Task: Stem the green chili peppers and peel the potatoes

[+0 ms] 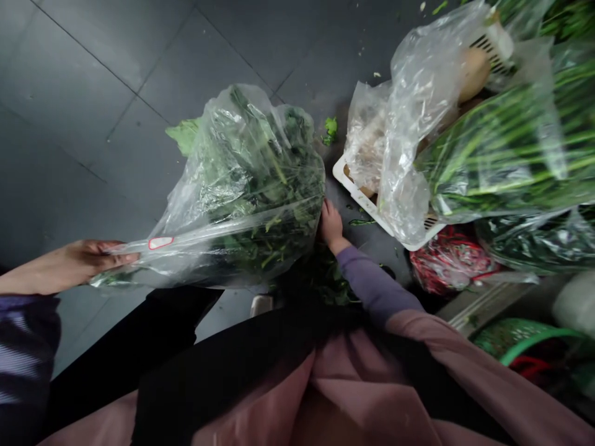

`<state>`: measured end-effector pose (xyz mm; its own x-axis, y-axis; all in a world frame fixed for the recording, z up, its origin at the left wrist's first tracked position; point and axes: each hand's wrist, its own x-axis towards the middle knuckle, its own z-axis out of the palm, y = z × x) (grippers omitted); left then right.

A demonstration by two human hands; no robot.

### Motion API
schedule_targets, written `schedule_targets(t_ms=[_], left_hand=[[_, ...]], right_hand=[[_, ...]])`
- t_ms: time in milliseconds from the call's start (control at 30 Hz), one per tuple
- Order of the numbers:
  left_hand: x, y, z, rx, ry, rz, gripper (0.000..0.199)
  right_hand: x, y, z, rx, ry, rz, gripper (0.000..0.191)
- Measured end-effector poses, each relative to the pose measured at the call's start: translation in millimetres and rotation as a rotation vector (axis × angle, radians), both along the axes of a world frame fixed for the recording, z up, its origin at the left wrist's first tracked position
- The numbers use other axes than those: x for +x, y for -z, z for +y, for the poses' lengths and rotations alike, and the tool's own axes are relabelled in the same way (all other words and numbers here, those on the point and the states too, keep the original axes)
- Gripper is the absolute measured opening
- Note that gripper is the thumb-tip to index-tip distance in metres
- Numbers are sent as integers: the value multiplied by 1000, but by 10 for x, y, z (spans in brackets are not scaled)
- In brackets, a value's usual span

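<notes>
Dark tiles (139,49) cover the floor, with a leaf scrap (330,127) at one o'clock from the middle of the view. Left of the middle, toward ten o'clock, is a clear bag (251,179) full of greens, a pale leaf (185,135) showing at its edge. Just under nine o'clock, the left hand (93,260) pinches the bag's gathered end between thumb and fingers, near a red-edged label (161,243). Close to the middle, toward three o'clock, the right hand (331,224) is against the bag's side; its fingertips are partly hidden, so I cannot tell whether they grip. At two o'clock a white crate (369,205) holds bagged goods; long green stems (502,148) lie beyond, and a red bundle (450,260) sits past three.
</notes>
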<state>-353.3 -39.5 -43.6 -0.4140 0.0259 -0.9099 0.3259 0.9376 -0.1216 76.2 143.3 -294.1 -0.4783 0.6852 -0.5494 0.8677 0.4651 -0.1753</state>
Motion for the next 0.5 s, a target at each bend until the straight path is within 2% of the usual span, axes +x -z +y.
schedule_targets(t_ms=[67, 133, 200, 267, 367, 433, 500], left_hand=[[-35, 22, -58, 31, -3, -22, 49], [-64, 50, -117, 59, -30, -67, 48], [-96, 95, -160, 82, -62, -113, 45], [-127, 150, -185, 121, -75, -160, 40], [-136, 223, -207, 142, -50, -166, 37], [-98, 257, -220, 143, -17, -112, 40], [-34, 274, -230, 182, 76, -10, 47]], right_hand=[[-394, 160, 599, 146, 43, 102, 65], [-783, 301, 1129, 227, 80, 115, 66], [-1040, 396, 1433, 267, 146, 156, 68], [-1141, 477, 1512, 268, 236, 206, 72], [-1140, 617, 1469, 246, 334, 267, 73], [-1125, 733, 1484, 235, 348, 318, 72], [-1110, 842, 1541, 215, 326, 334, 71]])
